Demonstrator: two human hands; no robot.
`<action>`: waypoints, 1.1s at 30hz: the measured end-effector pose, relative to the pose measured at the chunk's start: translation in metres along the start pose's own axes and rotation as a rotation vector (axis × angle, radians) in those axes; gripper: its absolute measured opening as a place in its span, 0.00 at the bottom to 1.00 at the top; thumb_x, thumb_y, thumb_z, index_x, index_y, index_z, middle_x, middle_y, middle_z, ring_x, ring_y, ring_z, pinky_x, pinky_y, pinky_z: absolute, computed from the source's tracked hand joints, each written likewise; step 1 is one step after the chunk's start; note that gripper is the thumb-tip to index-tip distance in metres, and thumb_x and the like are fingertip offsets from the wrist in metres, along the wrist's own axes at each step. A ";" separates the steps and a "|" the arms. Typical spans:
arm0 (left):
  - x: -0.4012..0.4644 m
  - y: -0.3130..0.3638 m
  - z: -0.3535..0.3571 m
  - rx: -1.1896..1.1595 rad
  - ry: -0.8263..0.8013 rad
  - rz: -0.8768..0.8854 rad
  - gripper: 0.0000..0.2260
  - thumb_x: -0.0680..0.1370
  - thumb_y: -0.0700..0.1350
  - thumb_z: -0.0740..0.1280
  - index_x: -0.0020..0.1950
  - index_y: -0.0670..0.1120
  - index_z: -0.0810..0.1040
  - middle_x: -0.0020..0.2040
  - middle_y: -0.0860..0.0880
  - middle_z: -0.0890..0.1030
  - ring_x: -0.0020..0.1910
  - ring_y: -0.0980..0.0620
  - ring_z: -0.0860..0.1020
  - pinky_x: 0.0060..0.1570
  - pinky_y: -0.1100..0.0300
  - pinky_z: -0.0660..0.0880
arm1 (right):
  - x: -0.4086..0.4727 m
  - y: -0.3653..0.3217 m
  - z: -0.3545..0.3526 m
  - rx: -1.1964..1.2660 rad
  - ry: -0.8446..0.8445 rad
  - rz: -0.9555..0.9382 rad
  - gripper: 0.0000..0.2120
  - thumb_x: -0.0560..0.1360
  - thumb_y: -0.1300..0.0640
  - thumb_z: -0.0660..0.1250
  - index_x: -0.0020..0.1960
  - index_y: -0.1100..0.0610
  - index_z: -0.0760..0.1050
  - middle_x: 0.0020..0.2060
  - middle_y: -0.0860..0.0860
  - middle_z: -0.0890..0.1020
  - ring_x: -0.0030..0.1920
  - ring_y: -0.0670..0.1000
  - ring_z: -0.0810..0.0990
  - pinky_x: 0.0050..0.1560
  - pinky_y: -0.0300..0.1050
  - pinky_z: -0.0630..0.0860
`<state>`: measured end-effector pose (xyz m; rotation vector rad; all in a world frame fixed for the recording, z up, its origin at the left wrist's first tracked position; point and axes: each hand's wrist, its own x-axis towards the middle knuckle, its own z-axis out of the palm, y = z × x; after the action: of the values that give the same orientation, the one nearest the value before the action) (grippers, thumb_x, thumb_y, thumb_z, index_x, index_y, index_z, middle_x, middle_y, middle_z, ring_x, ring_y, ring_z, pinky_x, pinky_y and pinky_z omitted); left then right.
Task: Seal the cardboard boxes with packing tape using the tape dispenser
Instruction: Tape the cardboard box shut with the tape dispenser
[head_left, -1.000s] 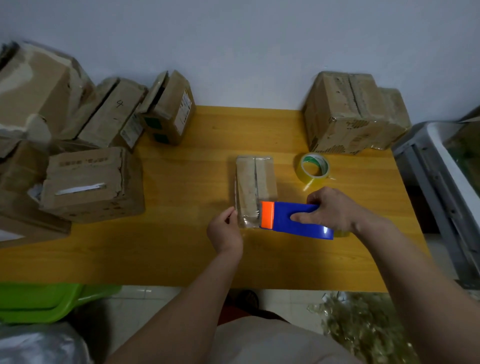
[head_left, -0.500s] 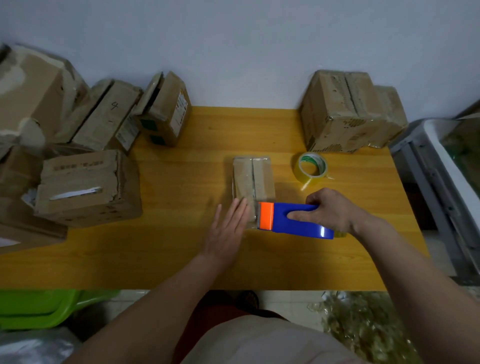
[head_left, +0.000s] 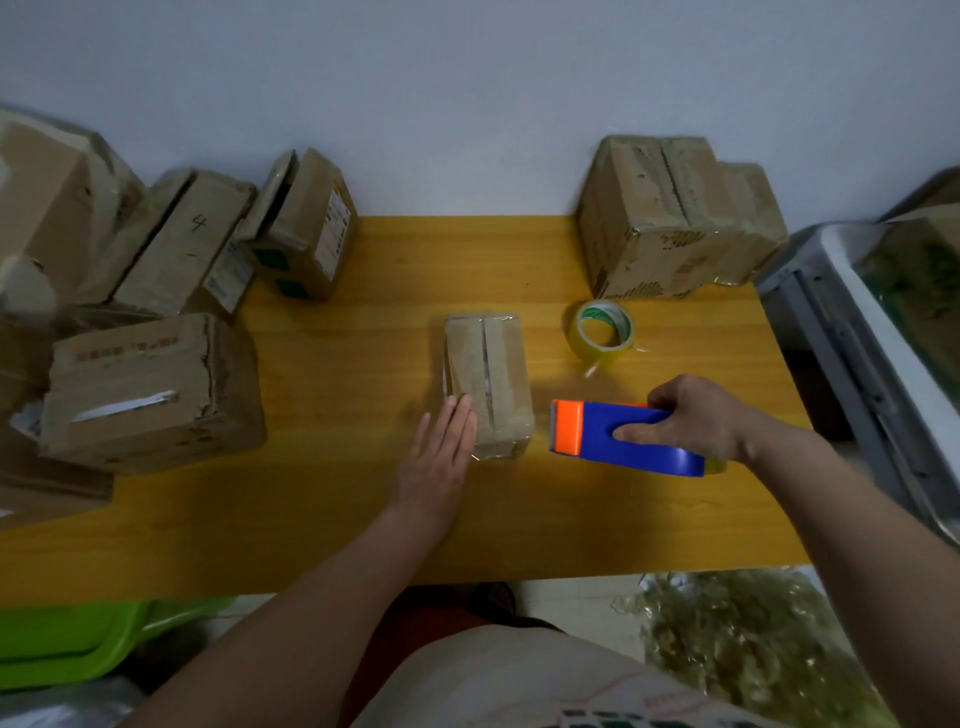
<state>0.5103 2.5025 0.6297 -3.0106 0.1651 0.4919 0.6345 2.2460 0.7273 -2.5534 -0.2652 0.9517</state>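
Yellow-orange wood grain covers the table (head_left: 363, 519), which runs back to a pale wall, and a small cardboard box (head_left: 488, 382) wrapped in clear tape stands near its middle. Nearest the viewer, at the box's front left corner, the left hand (head_left: 439, 457) lies flat with straight fingers, its fingertips touching the box's near left edge and gripping nothing. Just right of the box and apart from it, the right hand (head_left: 696, 418) grasps a blue tape dispenser (head_left: 623, 436) by its body, thumb across the side, the orange head pointing at the box. Behind the dispenser and right of the box, a roll of clear tape (head_left: 602, 332) with a green-and-white core lies on the table; the print on the core is too small to read. Left of the box sits a large carton (head_left: 150, 389) with a torn white strip and faded, unreadable print. Farther back on the left lean a box with a handwritten "4" (head_left: 187, 241) and an open-flapped box (head_left: 306, 223) bearing a white label and green patches, text illegible. Behind the roll, against the wall, stands a worn carton (head_left: 670, 213) with illegible printed marks.
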 end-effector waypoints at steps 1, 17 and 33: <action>-0.001 -0.001 -0.001 0.000 -0.006 0.005 0.31 0.80 0.35 0.48 0.69 0.39 0.25 0.69 0.41 0.25 0.68 0.44 0.25 0.69 0.48 0.30 | 0.001 -0.001 0.001 -0.004 -0.004 0.008 0.16 0.69 0.43 0.74 0.38 0.55 0.76 0.33 0.51 0.80 0.35 0.49 0.78 0.35 0.40 0.70; 0.009 0.006 0.013 -0.084 0.205 0.039 0.29 0.74 0.35 0.46 0.76 0.34 0.48 0.75 0.37 0.40 0.77 0.40 0.46 0.73 0.47 0.48 | -0.003 -0.011 0.004 -0.139 -0.083 0.142 0.19 0.72 0.39 0.69 0.45 0.55 0.75 0.43 0.54 0.80 0.43 0.52 0.78 0.40 0.42 0.72; 0.011 0.009 0.006 -0.065 0.293 0.042 0.27 0.63 0.31 0.66 0.64 0.36 0.77 0.63 0.36 0.78 0.61 0.37 0.78 0.62 0.41 0.67 | 0.021 0.019 0.045 -0.437 0.540 0.201 0.23 0.76 0.36 0.58 0.46 0.56 0.74 0.41 0.54 0.82 0.43 0.56 0.79 0.55 0.51 0.68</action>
<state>0.5178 2.4932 0.6194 -3.1333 0.2362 0.0572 0.6212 2.2494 0.6758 -3.1639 -0.0586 0.2432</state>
